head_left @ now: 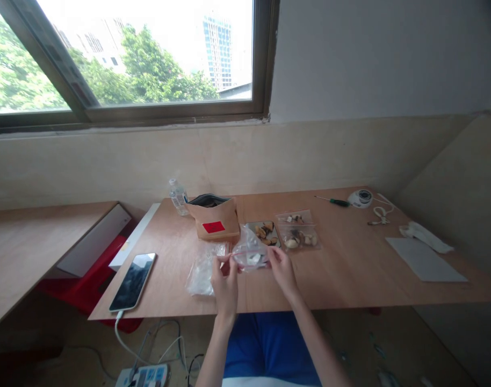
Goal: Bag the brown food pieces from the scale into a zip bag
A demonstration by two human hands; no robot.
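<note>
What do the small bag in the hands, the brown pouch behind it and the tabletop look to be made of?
Small bag, pinched by the left hand and right hand: thin clear plastic film, glossy and crinkled, contents showing through. Brown pouch: looks like matte kraft paper with a red label; any lining can't be told. Tabletop: wood-grain board, likely plywood or laminate.

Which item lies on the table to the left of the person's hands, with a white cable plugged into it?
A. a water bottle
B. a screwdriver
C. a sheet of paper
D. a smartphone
D: the smartphone lies screen-up near the table's left front corner, a white cable running down from its near end, to the left of the left hand.
</note>
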